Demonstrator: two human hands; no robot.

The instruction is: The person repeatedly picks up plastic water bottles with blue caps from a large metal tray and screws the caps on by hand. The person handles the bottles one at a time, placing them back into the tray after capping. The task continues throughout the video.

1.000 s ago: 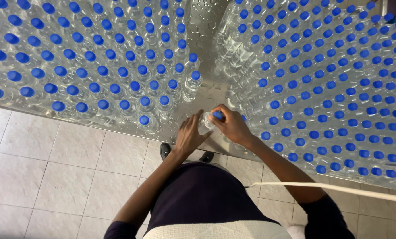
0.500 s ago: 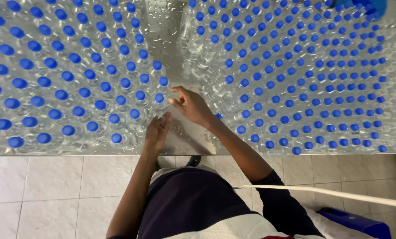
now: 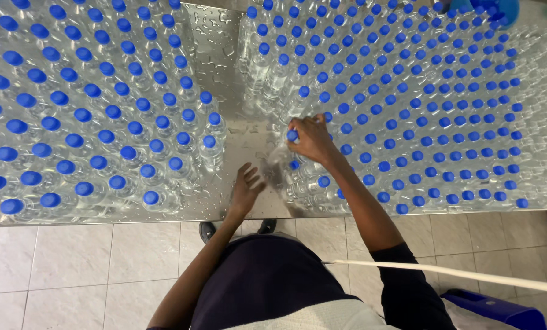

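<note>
A wet steel table carries two large groups of clear water bottles with blue caps, one group on the left and one on the right, with a bare strip between them. My right hand grips the top of a blue-capped bottle at the near left edge of the right group. My left hand hovers over the bare strip near the table's front edge with fingers spread, holding nothing. Beside the held bottle some bottles lean or lie tilted.
Beige floor tiles lie below the table's front edge. A blue object sits on the floor at lower right. A white cord runs across my right side. My shoes show under the table edge.
The view has shifted back toward the table. My right hand has reached farther into the right group and closed on a bottle top. My left hand has dropped back toward the front edge.
</note>
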